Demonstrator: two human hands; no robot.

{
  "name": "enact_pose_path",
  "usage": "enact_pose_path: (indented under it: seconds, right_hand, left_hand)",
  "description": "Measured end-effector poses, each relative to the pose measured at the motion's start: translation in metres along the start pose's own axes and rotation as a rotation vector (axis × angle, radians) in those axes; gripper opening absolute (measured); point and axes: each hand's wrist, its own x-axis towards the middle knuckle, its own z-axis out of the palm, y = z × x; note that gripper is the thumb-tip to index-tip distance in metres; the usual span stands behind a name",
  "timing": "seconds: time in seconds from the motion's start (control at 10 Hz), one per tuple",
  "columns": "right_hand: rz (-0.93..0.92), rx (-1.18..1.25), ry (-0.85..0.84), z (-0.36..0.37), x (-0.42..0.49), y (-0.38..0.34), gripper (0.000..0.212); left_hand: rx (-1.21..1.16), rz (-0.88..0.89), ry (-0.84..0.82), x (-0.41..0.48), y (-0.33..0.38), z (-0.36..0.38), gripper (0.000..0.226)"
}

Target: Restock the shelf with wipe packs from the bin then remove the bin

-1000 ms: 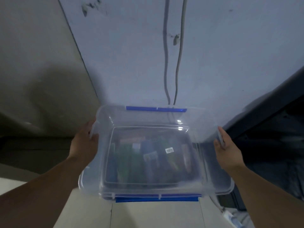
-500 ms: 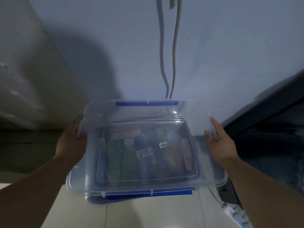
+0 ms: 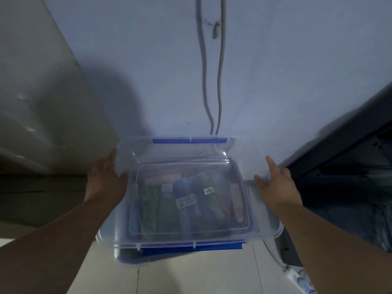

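1. Lid (image 3: 186, 149): clear with blue clips, held level between both hands, directly over the bin (image 3: 148, 258).
2. Wipe packs (image 3: 186, 204): laid side by side inside the bin, seen through the lid.
3. Left hand (image 3: 104, 179): fingers (image 3: 112, 158) straight and together, flat against the lid's left edge.
4. Right hand (image 3: 275, 183): fingers (image 3: 270, 164) straight, thumb spread, touching the lid's right edge.

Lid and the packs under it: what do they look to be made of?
Lid: clear, glossy rigid plastic, probably; contents show through it and it catches highlights. Its blue latch strip looks like opaque plastic. Wipe packs: likely soft printed film with stickers, though blurred through the lid.
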Motion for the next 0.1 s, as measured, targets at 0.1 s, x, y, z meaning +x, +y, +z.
enact_pose_path:
  seconds: [0.1]
  right_hand:
    - [-0.07,-0.057,0.049,-0.0194,-0.0147,-0.0219,0.066]
  left_hand:
    - [-0.019,0.081,-0.017,-0.0095,0.0336,-0.0142,0.069]
